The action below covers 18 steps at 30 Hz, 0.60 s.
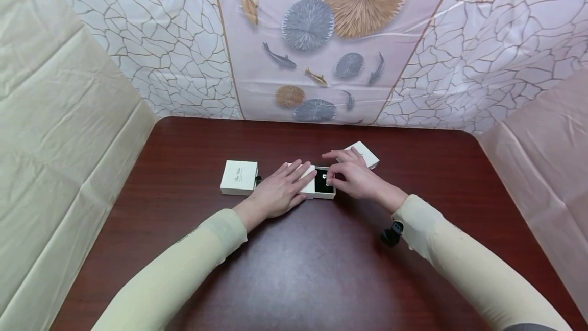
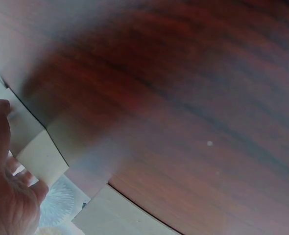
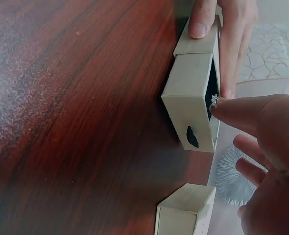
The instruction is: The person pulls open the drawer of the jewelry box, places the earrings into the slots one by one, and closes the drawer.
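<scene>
A white drawer-style jewelry box lies partly slid out of its sleeve, its black insert showing. Across the sleeve my left hand grips, fingers over the top and thumb against the near side. Over the drawer, the thumb and index finger of my right hand meet at the insert, pinching a small sparkling flower-shaped earring. A second bright flower shape shows on the black insert just beside the fingertips. The right hand's other fingers stretch away from the box. In the left wrist view the sleeve is partly covered by the left hand.
Another white box with dark printing and a black ribbon tab stands to the left. A third white box sits behind the right hand, partly hidden. The dark red wooden table ends at a patterned curtain.
</scene>
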Motion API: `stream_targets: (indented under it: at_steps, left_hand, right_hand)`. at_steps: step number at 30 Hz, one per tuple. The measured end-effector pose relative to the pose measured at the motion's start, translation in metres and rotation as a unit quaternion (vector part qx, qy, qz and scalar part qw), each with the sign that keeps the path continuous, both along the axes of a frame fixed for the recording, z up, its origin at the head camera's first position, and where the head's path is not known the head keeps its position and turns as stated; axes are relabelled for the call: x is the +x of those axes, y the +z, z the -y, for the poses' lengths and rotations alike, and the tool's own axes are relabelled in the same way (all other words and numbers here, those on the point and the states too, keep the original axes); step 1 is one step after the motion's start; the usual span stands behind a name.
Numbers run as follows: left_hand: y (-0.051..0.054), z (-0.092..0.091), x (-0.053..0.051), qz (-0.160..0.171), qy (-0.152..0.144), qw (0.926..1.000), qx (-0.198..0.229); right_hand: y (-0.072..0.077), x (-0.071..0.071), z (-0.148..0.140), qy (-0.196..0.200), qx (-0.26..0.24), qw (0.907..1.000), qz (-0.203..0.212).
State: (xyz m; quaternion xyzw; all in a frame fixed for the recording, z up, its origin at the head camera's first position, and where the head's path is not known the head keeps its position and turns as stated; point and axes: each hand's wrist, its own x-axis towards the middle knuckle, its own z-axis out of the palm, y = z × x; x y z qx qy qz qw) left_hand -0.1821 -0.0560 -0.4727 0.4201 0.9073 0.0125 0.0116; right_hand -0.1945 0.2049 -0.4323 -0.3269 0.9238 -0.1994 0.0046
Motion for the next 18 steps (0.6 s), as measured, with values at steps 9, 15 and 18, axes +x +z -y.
stream_targets:
  at_steps: [9, 15, 18]
  left_hand:
    - [-0.0003, -0.0013, -0.0009, 0.008, 0.000, 1.0000, 0.005]
    - [0.0006, -0.0010, -0.0004, 0.006, 0.002, 1.0000, 0.003]
    - [0.0010, -0.0005, -0.0002, 0.005, 0.002, 1.0000, 0.005]
  right_hand:
    - [-0.0029, -0.0050, 0.0041, 0.020, 0.025, 0.9995, -0.004]
    - [-0.0039, -0.0071, 0.0066, 0.027, 0.028, 0.9993, -0.003]
    - [-0.0037, -0.0077, 0.0081, 0.028, 0.029, 0.9992, -0.001]
